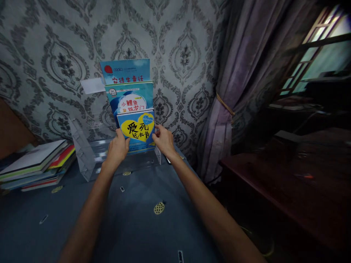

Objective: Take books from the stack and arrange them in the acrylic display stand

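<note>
Between my two hands is a blue book point(136, 128) with a yellow heart on its cover. My left hand point(118, 146) grips its left edge, with the thumb on the front. My right hand point(163, 140) pinches the right edge. The book stands upright in the front tier of a clear acrylic rack point(82, 148), its lower part behind the rack's front panel. Behind it a teal book point(130, 95) with a white circle rises higher, and a taller light-blue book point(126, 70) with red lettering stands at the back.
A stack of books point(35, 164) lies on the table at the left. The blue tablecloth point(134, 226) has pineapple prints. A patterned wall point(183, 47) rises behind the rack, with a tied purple curtain point(227, 95) to its right. A dark red table point(263, 190) stands at the right.
</note>
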### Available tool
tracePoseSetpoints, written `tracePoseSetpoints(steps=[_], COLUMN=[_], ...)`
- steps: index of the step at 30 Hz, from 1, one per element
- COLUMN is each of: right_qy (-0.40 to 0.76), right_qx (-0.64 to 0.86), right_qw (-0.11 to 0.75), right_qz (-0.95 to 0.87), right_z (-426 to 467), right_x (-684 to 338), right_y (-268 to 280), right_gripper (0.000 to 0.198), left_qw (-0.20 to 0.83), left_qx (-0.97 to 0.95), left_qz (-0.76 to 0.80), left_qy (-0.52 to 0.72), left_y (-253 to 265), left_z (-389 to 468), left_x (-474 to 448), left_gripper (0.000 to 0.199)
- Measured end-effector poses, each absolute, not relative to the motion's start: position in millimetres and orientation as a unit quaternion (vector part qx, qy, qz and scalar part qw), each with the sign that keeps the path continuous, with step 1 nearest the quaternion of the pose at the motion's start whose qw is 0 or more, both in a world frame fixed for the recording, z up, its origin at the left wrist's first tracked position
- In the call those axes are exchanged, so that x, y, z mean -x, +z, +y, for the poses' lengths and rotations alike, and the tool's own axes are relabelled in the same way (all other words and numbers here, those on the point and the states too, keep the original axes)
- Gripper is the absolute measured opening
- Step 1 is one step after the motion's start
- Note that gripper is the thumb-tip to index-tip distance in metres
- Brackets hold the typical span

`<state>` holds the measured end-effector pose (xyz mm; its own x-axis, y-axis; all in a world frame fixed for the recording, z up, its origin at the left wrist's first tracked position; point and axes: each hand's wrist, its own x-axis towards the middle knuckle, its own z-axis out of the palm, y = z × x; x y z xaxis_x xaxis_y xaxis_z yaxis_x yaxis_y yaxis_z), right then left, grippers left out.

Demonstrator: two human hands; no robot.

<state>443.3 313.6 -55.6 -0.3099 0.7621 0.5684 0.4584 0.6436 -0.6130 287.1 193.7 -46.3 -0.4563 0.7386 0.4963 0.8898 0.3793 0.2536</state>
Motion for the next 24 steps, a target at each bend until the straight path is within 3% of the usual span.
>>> tracePoseSetpoints(steps=[13, 24], right_qy=[0.259, 0.291], right_qx=[0.32, 0.305], right_qw=[0.455, 0.451], right_qz=[-0.79, -0.786], right_z=[339.9, 337.1], right_x=[-466.3, -460.8], right_y=[-44.3, -47.1], right_gripper=[0.041, 0.039], left_qw=[0.182, 0.15], left_qx=[0.54, 0.543], left_qz=[-0.79, -0.79], left_qy=[-0.228, -0.243], left_y=[-48.0, -40.4], left_z=[191.5, 183.3], left_x=[-270.9, -274.4], left_gripper=[0.038, 0.033])
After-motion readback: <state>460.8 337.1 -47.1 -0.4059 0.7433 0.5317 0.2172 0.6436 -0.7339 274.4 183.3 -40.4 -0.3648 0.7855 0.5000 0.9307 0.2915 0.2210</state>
